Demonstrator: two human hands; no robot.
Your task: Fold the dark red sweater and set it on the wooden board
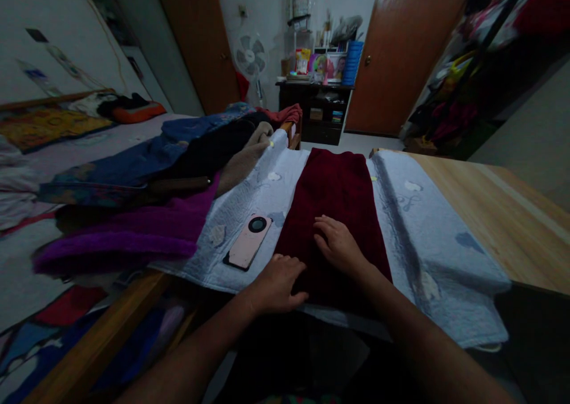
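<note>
Where the heaped clothes lie at the left, a blue garment [120,164] and a purple garment [178,229] spill toward a phone [246,247] that rests on a pale quilted cloth [445,232]. Just right of the phone, the left hand [280,279] sits palm down at the left edge of a dark red cloth [338,181], fingers together and gently bent, thumb apart; it seems to pinch nothing. The dark red cloth lies lengthwise on the quilted one, and over its middle rests the right hand [341,244], loosely spread, thumb away from the fingers. With hands laid like this, flat palms and light, even strokes would probably smooth the cloth better than fingertips, one hand anchoring an edge while the other works outward; pushing hard could ruck up the layer beneath. Farther right stands a wooden tabletop [494,208]. As for writing, no brand is readable on the phone's back, and the yellow-and-red packet [303,61] across the room is too small and dim to read.
</note>
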